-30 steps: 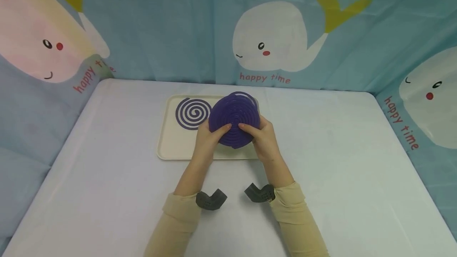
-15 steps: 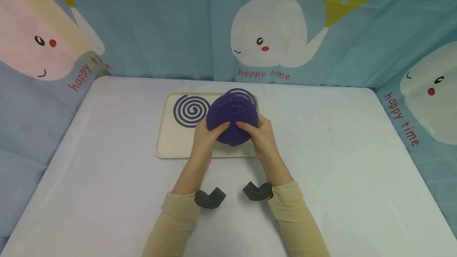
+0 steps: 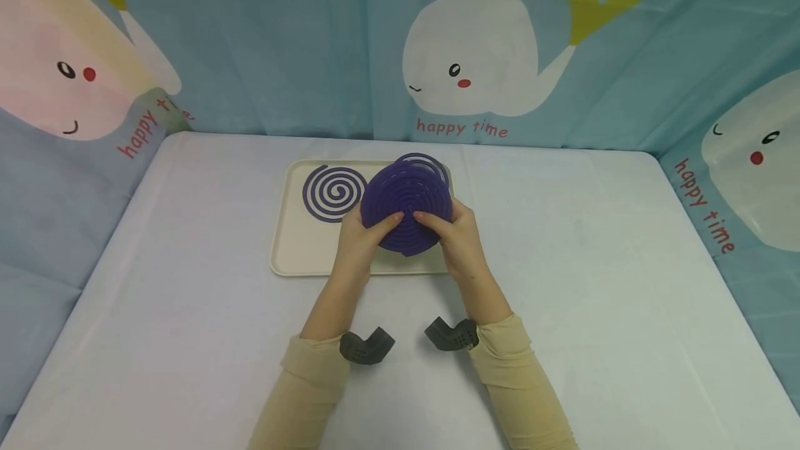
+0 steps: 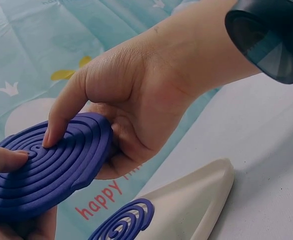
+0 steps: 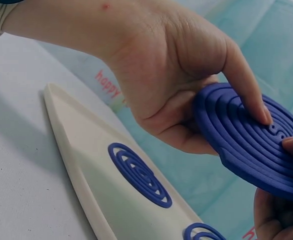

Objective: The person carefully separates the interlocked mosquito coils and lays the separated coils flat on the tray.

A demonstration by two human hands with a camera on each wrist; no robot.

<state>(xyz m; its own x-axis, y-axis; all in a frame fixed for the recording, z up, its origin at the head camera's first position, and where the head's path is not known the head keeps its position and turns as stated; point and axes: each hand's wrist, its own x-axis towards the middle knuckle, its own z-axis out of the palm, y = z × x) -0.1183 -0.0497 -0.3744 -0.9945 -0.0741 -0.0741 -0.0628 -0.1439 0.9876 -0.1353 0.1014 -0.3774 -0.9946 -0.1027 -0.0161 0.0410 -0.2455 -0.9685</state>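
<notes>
Both hands hold a round disc of tightly coiled purple-blue rope, perhaps modelling clay (image 3: 406, 186), tilted above the tray. My left hand (image 3: 357, 235) grips its left edge, and my right hand (image 3: 461, 236) grips its right edge. The two thumbs press near the spiral centre; the other fingers are mostly hidden beneath the disc. In the left wrist view the right hand (image 4: 141, 85) shows large, while the right wrist view shows the left hand (image 5: 171, 80). A looser spiral (image 3: 335, 193) lies on the tray's left; another loose spiral (image 3: 421, 156) shows partly behind the disc.
The cream rectangular tray (image 3: 300, 252) rests on a white-covered table (image 3: 600, 283). A blue curtain (image 3: 281, 40) with whale prints stands along the back and sides. Dark devices (image 3: 367, 346) are worn at both wrists.
The view has shifted slightly, so the scene sits a little higher and further left in the frame. Both hands keep the same hold on the coiled disc.
</notes>
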